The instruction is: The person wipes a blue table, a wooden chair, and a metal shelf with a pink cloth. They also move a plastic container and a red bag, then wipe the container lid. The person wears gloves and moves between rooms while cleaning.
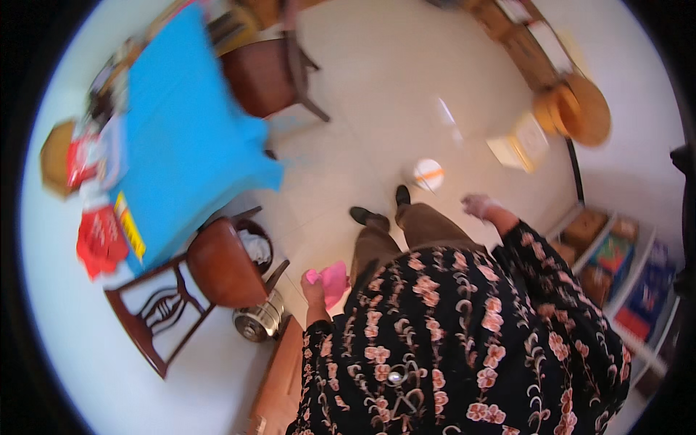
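Note:
My left hand [312,293] hangs at my left side and grips a crumpled pink cloth [334,281]. My right hand [480,206] is held out to the right over the floor, apart from everything. It seems to wear a thin, see-through glove; its fingers are loosely bent and blurred, with no object visible in them. A round white container [428,174] with an orange stripe stands on the floor just past my shoes [402,196].
A table with a blue cloth [179,125] stands left, wooden chairs [217,266] beside it. Near me are a bin [254,247] and a metal pot [258,321]. Cardboard boxes [530,57], a straw hat [590,111] and a filled shelf rack [620,261] line the right.

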`<action>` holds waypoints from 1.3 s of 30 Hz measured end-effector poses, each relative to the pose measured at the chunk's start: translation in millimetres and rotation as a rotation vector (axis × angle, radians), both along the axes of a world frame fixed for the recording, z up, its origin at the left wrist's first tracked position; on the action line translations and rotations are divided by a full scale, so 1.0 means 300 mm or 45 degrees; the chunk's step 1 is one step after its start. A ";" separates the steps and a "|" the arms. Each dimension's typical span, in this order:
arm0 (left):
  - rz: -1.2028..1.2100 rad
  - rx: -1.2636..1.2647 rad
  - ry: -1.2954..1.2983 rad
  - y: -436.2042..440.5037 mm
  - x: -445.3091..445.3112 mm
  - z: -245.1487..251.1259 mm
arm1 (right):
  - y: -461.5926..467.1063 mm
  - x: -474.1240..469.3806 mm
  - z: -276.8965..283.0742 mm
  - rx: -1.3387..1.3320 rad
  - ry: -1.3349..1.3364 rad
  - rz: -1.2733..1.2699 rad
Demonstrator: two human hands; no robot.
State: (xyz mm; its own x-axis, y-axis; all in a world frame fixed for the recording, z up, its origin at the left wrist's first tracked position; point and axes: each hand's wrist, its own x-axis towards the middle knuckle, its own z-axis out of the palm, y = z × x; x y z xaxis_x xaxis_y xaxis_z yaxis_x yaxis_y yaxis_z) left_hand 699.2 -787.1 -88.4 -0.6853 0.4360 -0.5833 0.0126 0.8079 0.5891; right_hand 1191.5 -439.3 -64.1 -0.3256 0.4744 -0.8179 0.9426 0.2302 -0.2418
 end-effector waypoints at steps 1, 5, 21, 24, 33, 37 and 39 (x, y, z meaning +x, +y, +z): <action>-0.052 -0.002 -0.011 0.018 -0.004 0.011 | -0.010 0.006 0.007 -0.004 0.039 -0.135; -0.216 -0.132 -0.010 0.102 0.015 0.085 | -0.061 0.027 0.038 -0.134 0.011 -0.458; -0.406 -0.002 0.142 0.256 0.251 0.184 | -0.119 0.332 -0.138 -0.272 -0.061 -0.490; -0.349 -0.032 0.114 0.190 0.264 0.136 | -0.042 0.312 -0.101 -0.178 -0.073 -0.448; -0.051 -0.320 0.013 -0.068 0.218 0.070 | 0.157 0.045 0.074 -0.135 0.065 -0.614; 0.156 -0.191 0.084 -0.149 0.198 0.082 | 0.227 -0.092 0.041 -0.076 -0.026 -0.226; 0.305 -0.141 0.047 -0.199 0.207 0.090 | 0.252 -0.152 0.038 -0.145 0.038 -0.218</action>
State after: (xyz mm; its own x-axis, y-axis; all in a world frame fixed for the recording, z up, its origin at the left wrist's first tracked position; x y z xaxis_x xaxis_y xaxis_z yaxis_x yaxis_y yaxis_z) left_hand 761.3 -846.7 -61.3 -0.7829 0.1937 -0.5912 -0.1669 0.8501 0.4995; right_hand 1145.8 -363.7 -52.6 -0.2732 0.4299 -0.8605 0.9576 0.0368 -0.2856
